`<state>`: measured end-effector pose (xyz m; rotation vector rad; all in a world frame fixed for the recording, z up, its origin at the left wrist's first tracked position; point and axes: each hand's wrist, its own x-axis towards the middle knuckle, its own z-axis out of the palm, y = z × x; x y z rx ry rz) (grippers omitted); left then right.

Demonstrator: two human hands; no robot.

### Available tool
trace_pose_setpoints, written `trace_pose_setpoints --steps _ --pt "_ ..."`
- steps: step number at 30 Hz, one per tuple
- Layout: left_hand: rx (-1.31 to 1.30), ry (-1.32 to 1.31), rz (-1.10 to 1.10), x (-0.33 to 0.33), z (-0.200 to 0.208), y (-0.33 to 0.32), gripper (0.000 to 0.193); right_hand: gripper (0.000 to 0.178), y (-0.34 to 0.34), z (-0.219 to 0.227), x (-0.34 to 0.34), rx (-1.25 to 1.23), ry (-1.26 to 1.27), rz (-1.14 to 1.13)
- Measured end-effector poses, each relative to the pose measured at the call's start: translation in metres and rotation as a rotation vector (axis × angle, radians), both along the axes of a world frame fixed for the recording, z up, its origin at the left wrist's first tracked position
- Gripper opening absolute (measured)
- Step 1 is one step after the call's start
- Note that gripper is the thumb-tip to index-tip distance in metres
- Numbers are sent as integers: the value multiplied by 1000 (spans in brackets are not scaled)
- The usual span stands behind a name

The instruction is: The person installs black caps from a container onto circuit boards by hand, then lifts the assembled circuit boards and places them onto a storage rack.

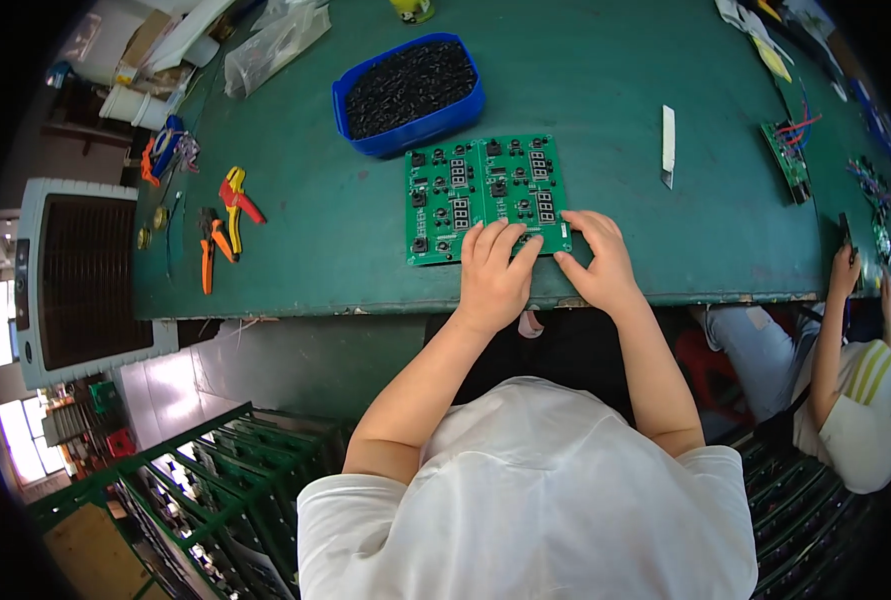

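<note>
A green circuit board panel (477,185) lies flat near the table's front edge, carrying several digit displays and small black parts. My left hand (498,270) rests over its near edge, fingers spread and slightly bent, fingertips touching the board; they cover some of the parts there. At the near right corner is my right hand (602,262), its thumb and fingers apart and touching the board's edge. Just behind the panel stands a blue bin (405,135) full of small black pieces.
Orange-handled cutters (212,245) and red-and-yellow pliers (235,205) lie to the left. A white-handled blade (667,145) lies to the right, with a wired circuit board (787,160) beyond it. A co-worker's hand (843,270) is at the far right. A grey fan unit (95,280) stands left of the table.
</note>
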<state>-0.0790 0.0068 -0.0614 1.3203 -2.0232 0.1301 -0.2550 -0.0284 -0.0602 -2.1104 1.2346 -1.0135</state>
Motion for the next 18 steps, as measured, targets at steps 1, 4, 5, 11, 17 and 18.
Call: trace_pose_setpoints --steps 1,4,5,11,17,18 --pt "-1 15 -4 0 -1 -1 24 46 -1 1 0 2 6 12" --pt "-1 18 -15 3 -2 -2 22 46 -1 3 1 39 21 -2" --pt "-6 2 -29 4 -2 -2 21 46 -1 4 2 44 21 -2" --pt "0 17 -39 3 -3 -3 23 46 -1 1 3 31 13 -3" --pt "-14 211 -59 28 9 20 22 43 -2 -4 -2 4 19 -55" --pt "-40 242 36 43 7 29 21 42 -1 -4 -1 -5 12 -66"
